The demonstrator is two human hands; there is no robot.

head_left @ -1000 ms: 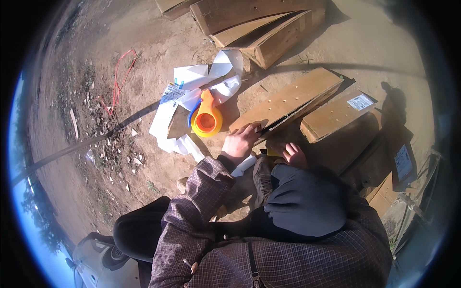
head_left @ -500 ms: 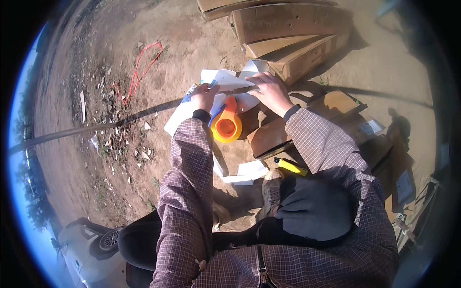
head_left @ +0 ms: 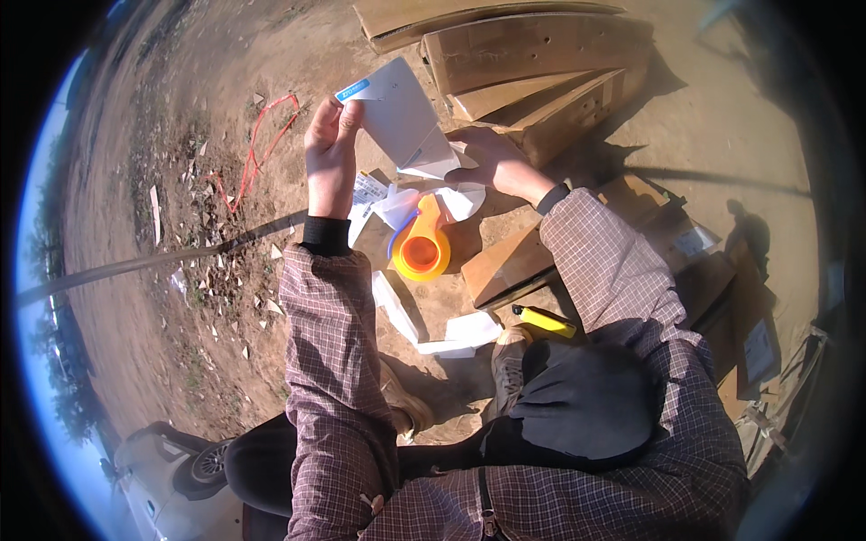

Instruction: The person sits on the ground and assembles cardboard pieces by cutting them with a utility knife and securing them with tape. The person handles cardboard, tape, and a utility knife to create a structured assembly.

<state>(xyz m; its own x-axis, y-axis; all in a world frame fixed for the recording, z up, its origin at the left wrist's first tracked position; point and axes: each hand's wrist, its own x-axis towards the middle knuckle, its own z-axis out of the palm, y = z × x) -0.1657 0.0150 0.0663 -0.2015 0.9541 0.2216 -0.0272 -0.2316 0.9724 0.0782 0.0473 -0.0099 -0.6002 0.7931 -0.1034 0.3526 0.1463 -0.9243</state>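
Cardboard boxes (head_left: 538,50) hide their contents; left fingers (head_left: 349,119) pinch white paper (head_left: 397,115), right fingers (head_left: 483,151) at its corner, grip unclear.

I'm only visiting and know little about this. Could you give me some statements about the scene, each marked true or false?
1. The left hand grips a white sheet by its corner. True.
2. The right hand holds the yellow cutter. False: the yellow cutter lies near the right shoe, and the right hand is up by the sheet.
3. The orange and yellow tape dispenser is out of both hands. True.
4. The red string lies to the right of the boxes. False: the red string lies to their left, on the bare ground.
5. Several brown cardboard boxes lie beyond the right hand. True.
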